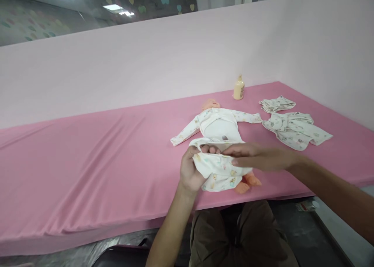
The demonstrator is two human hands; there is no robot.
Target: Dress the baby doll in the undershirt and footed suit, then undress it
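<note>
A baby doll [210, 104] lies on its back with its head away from me, wearing a white long-sleeved baby top [220, 124]. Over its lower body are white printed baby pants [219, 173], and its orange feet [242, 187] stick out at the near end. My left hand [191, 167] grips the left side of the waistband, its fingers curled inside the opening. At the right side, my right hand [260, 156] has its fingers in the opening and its thumb outside, with the cloth between. The doll's legs are hidden by the cloth.
Everything lies on a pink sheet [87, 169] over a long table against a white wall. A pump bottle [239, 88] stands at the back. On the right are a folded printed cloth [277, 104] and a loosely laid printed baby garment [298, 128]. A dark seat [122, 256] is below.
</note>
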